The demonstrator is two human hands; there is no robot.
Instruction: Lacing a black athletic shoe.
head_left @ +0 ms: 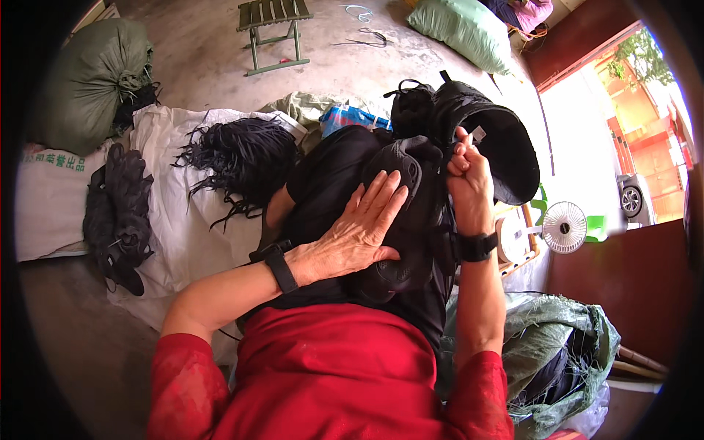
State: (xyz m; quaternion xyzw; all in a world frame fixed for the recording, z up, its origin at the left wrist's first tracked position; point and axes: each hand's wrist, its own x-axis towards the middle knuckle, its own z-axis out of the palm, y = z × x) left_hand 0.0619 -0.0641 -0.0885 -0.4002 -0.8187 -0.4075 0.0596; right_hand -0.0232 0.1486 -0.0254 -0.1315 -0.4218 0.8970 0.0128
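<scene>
Black pieces that look like shoe uppers lie across my lap. My left hand (374, 213) is open and rests flat, fingers stretched, on a dark mesh upper (411, 161). Closed in a pinch, my right hand (469, 172) is raised beside a larger black upper (517, 147) with a wide opening and a small white tag inside. What its fingers hold, if anything, is too small to make out. Ahead on the left, a heap of black laces (246, 158) lies on a white woven sheet (183, 242).
At the left, several black uppers (121, 213) are bunched together near a stuffed grey-green sack (92, 81). A folding stool (275, 33) and a pale green sack (462, 33) stand farther off. To my right are a small white fan (565, 227) and an open green woven sack (535, 330).
</scene>
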